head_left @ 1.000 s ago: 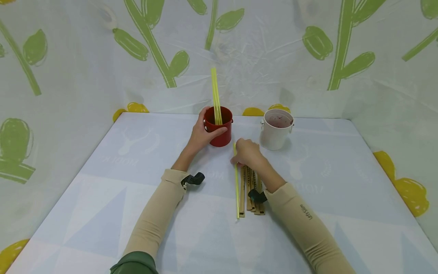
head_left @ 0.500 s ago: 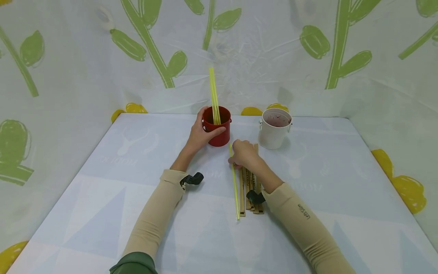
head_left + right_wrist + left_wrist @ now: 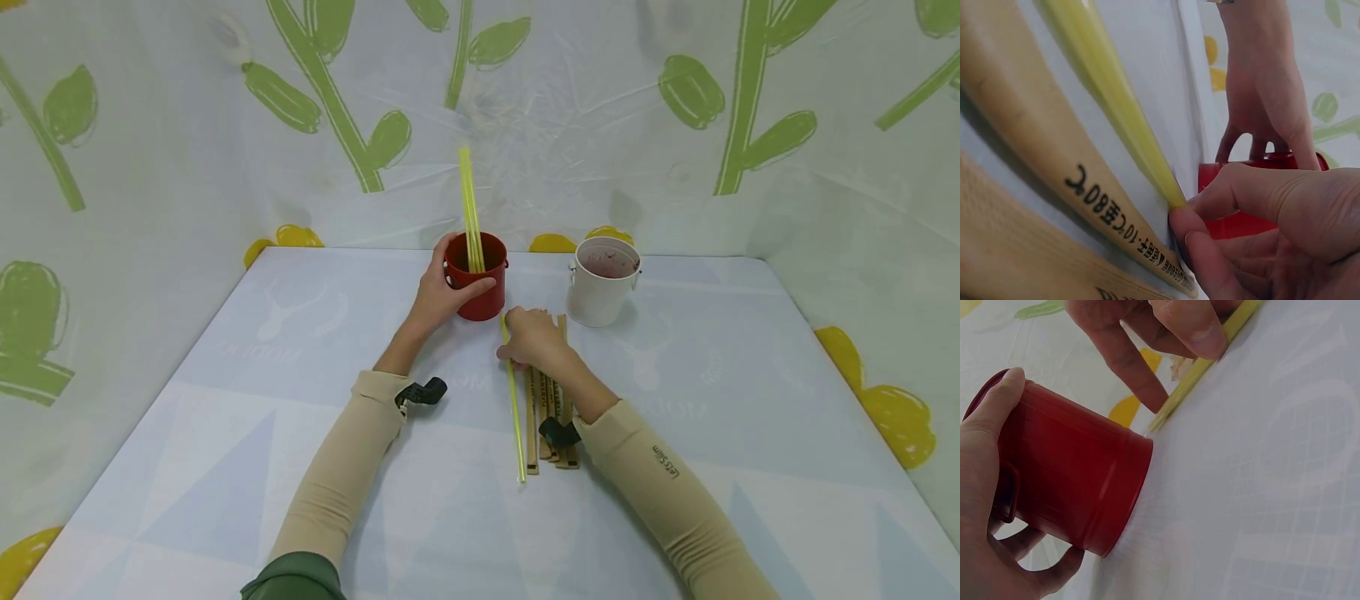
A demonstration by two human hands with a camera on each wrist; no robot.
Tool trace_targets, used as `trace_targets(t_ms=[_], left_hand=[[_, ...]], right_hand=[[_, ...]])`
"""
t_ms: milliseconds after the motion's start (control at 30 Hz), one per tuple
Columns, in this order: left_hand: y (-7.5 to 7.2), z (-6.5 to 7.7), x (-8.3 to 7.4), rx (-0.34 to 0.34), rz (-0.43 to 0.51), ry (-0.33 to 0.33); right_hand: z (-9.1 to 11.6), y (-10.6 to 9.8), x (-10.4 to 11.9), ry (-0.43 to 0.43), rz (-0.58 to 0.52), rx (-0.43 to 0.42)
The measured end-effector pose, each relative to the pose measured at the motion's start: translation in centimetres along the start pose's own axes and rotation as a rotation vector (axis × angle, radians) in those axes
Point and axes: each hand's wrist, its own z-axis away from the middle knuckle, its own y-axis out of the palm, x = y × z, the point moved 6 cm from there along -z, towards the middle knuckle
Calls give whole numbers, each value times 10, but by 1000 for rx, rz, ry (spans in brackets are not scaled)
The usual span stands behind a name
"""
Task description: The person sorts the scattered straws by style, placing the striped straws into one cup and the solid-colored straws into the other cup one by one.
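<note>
My left hand [image 3: 437, 296] grips the small red bucket [image 3: 483, 302] from its left side, thumb across the front. Several yellow straws [image 3: 469, 196] stand in the bucket, leaning slightly left. In front of it, my right hand [image 3: 536, 337] pinches a single yellow straw [image 3: 515, 412] near its far end. The straw lies along the tabletop, pointing toward the bucket; in the right wrist view the yellow straw [image 3: 1129, 119] runs up to the thumb and fingertip. Brown paper-wrapped sticks [image 3: 532, 425] with dark print lie beside it, partly hidden under the right hand.
A white bucket [image 3: 600, 292] with side handles and reddish marks inside stands behind and right of my right hand. The pale blue-patterned tabletop [image 3: 315, 450] ends at a wall [image 3: 570, 150] covered with printed green plants.
My right hand has shifted slightly left, swinging the far end of the yellow straw left with it. The left hand and the red bucket hold still.
</note>
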Motion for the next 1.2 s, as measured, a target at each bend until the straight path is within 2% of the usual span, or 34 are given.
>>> trace_targets(t_ms=[100, 300, 433, 500, 733, 933, 1200], left_hand=[[0, -2, 5, -5, 9, -4], [2, -12, 33, -34, -6, -1], [2, -14, 38, -40, -15, 15], [2, -13, 36, -39, -10, 28], [0, 0, 2, -4, -1, 21], [0, 1, 0, 7, 6, 20], [1, 0, 0, 9, 9, 19]], right_hand=[[0, 0, 0, -2, 4, 1], [-1, -2, -3, -3, -24, 22], [-2, -8, -8, 3, -52, 20], [-3, -12, -10, -1, -71, 11], [-4, -22, -15, -12, -162, -18], [-6, -31, -19, -62, -229, -64], [-4, -41, -23, -126, -341, -79]])
